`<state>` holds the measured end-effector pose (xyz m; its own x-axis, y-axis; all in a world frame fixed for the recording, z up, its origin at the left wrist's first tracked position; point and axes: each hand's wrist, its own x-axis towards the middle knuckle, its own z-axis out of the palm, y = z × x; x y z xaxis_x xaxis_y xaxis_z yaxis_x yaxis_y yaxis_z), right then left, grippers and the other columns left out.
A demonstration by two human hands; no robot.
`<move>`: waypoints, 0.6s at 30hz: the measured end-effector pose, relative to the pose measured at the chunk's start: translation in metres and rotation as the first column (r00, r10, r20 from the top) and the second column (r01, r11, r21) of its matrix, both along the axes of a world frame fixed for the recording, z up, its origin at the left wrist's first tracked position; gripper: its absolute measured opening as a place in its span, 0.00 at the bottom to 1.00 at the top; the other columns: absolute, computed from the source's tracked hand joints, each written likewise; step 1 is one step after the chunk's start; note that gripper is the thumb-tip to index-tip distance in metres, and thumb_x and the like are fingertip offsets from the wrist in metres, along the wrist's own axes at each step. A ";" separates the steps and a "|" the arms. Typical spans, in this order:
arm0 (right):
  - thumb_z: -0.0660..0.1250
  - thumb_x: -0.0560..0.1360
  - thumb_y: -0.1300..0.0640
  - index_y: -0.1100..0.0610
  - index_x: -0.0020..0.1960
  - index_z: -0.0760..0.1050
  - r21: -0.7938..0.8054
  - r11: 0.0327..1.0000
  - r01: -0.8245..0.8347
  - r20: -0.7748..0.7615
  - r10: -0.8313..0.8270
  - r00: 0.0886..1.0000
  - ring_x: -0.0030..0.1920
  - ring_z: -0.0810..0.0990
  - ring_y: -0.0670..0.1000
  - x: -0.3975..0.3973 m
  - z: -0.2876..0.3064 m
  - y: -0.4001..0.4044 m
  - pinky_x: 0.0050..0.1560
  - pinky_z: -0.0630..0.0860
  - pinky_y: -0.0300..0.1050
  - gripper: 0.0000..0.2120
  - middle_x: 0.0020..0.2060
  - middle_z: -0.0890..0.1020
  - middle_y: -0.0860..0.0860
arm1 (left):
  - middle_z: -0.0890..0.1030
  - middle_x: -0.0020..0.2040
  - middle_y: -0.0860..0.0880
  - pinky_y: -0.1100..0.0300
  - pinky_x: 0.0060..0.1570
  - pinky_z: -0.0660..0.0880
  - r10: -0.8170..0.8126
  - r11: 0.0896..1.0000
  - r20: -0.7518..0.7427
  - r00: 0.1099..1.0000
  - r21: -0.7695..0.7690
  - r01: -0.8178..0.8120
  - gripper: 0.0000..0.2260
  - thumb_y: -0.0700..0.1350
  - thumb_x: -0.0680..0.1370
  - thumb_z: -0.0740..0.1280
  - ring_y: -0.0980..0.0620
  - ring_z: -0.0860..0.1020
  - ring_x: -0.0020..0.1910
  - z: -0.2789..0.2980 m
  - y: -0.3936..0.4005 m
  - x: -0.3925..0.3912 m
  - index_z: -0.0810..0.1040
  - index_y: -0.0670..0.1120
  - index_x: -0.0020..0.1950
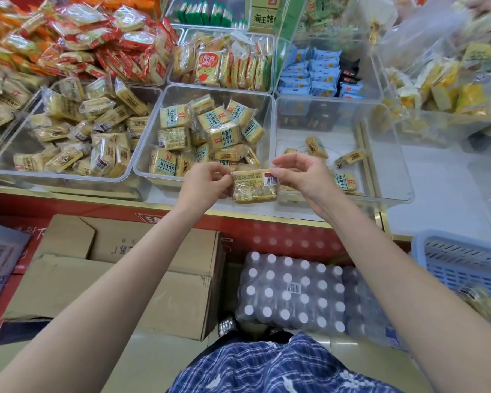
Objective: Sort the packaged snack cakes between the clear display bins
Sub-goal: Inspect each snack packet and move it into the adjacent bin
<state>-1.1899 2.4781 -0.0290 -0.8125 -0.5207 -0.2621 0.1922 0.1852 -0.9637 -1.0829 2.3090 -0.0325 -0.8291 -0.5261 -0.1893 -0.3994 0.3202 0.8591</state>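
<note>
At nine o'clock I see the left clear bin [0, 163], heaped with yellow snack cakes. The middle clear bin [146, 154] at twelve is about half full of the same packs. My left hand [207, 181] pinches the left end of one snack cake packet [254, 186], barcode side up, and my right hand [302, 175] pinches its right end; both grips are clamped on it, just over the counter [267, 209] edge. At two o'clock the right clear bin [403, 177] holds only a few packs.
</note>
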 end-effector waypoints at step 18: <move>0.68 0.74 0.67 0.59 0.40 0.73 0.080 0.988 0.129 0.077 -0.136 0.988 0.39 0.82 0.50 -0.001 -0.021 -0.003 0.46 0.80 0.46 0.07 0.38 0.82 0.53 | 0.83 0.43 0.47 0.50 0.49 0.79 0.006 0.977 -0.062 0.998 -0.214 -0.019 0.05 0.40 0.78 0.66 0.50 0.81 0.44 -0.011 0.002 -0.006 0.82 0.42 0.49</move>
